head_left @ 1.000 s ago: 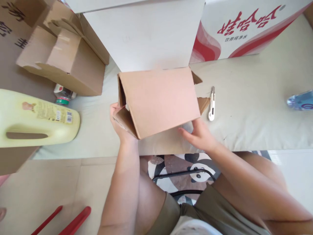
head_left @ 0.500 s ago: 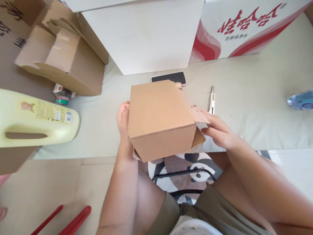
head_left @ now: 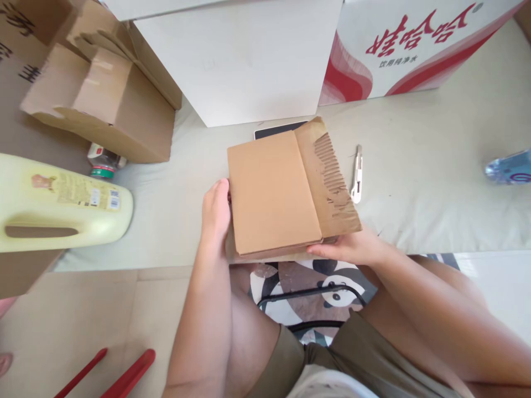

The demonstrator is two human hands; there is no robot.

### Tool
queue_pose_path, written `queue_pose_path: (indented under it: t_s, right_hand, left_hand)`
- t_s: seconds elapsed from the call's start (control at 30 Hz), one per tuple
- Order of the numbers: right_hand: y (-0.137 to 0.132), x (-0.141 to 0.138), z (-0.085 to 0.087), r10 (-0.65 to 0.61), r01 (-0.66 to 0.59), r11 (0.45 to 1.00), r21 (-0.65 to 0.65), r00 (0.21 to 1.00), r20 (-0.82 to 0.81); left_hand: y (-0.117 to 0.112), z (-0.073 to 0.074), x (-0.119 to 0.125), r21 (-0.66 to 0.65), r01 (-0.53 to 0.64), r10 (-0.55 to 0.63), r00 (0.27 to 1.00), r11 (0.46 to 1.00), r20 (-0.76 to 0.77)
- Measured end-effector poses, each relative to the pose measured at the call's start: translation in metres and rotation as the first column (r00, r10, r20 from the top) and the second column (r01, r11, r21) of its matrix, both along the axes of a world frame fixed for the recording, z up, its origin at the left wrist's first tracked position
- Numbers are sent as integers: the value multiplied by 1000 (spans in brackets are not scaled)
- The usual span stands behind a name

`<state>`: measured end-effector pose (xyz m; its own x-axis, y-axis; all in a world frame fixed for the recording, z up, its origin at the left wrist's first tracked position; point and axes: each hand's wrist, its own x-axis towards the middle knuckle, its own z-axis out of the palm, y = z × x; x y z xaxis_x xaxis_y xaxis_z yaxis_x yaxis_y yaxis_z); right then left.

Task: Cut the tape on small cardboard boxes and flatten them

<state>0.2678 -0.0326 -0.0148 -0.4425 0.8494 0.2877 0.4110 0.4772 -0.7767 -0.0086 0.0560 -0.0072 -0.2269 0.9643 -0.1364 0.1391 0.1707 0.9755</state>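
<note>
While the person's bare knees fill the near foreground, a panda-print cushion point(head_left: 327, 287) on a black-framed seat shows between them, directly nearer than the cardboard box point(head_left: 271, 196). Two red bars point(head_left: 128, 376) lie on the floor well to the near left of the box.

Both hands hold the box at the near edge of the counter point(head_left: 418, 199). The left hand point(head_left: 215, 213) is closed along the box's left edge, its back turned up and its fingertips tucked out of sight under the cardboard. The right hand point(head_left: 352, 249) cups the box's near right corner from below, fingers stretched along the underside and only partly closed. So the box sits between the hands, its broad brown face turned up and nearly level. A torn flap point(head_left: 332, 177) with bared corrugation lies along the box's right side.

Just right of the box a white utility knife point(head_left: 357, 174) lies on the counter, apart from the flap. Far to the right of the box lies a clear water bottle point(head_left: 508, 166). Well left of the box a yellow jug point(head_left: 62, 202) lies on its side, with a small green-capped bottle point(head_left: 103, 163) just beyond it.

Behind the box a dark phone point(head_left: 276, 131) peeks out, mostly hidden. Farther behind the box stands a white carton point(head_left: 249, 61); to the far right of the box is a red-and-white carton point(head_left: 415, 50), and to its far left an open brown carton point(head_left: 103, 105).
</note>
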Motion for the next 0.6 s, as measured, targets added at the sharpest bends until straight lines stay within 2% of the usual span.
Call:
queue_pose_path:
  t_s: [0.13,0.23,0.27,0.33,0.43,0.6]
  right_hand:
    - [-1,1,0,-71,72,997,-17,996,51]
    - [-1,1,1,-123,129,990,-64,988,92]
    - [-1,0,1,-158,168,982,-84,981,108]
    - [-1,0,1,-248,266,957,-117,958,148]
    - [1,0,1,-342,373,914,-157,920,193]
    - [4,-3,1,-396,419,888,-187,906,152]
  left_hand:
    - [4,12,-4,40,-105,94,971,994,218]
    - [2,27,-8,56,-173,136,902,983,411]
    - [0,32,-9,35,-138,105,876,990,470]
    - [-5,39,-9,-30,4,13,834,1000,552]
    - [-11,42,-5,-118,165,-67,813,979,578]
    - [-11,37,-1,-184,180,-46,824,966,564]
